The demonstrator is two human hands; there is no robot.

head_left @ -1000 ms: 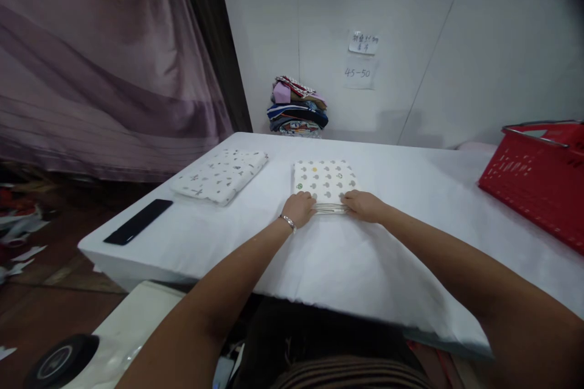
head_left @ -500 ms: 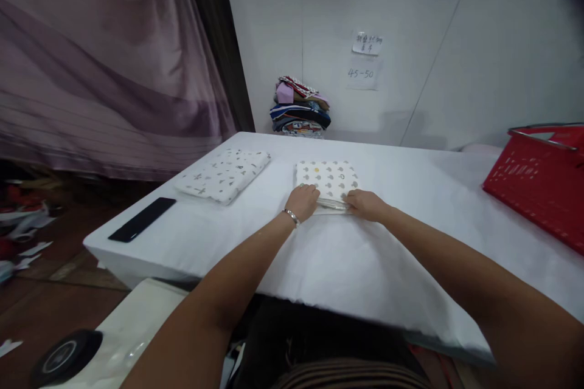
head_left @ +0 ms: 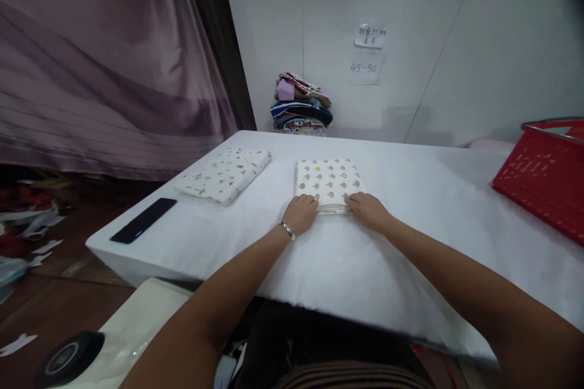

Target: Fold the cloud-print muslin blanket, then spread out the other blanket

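A folded white cloth (head_left: 330, 177) with rows of small grey tree-like prints lies flat on the white-covered table (head_left: 255, 243) before me. My left hand (head_left: 301, 214), with a bracelet at the wrist, is closed on its near left corner. At the near right corner, my right hand (head_left: 366, 209) is closed with its fingertips on the edge; both thumbs are mostly hidden. Several layers show along the near fold between the hands. Farther left rests another folded white cloth (head_left: 225, 175) with small dark plant prints, apart from both hands.
A black flat object (head_left: 143, 220), perhaps a phone, lies near the table's left edge. To the right stands a red plastic basket (head_left: 538, 173). A stack of folded fabrics (head_left: 302, 106) is behind the table, against the wall. A pinkish curtain (head_left: 104, 67) hangs at left.
My hands have drawn slightly toward me at the cloth's near corners, uncovering a green print by the left hand. The cloth has stayed nearly in place.
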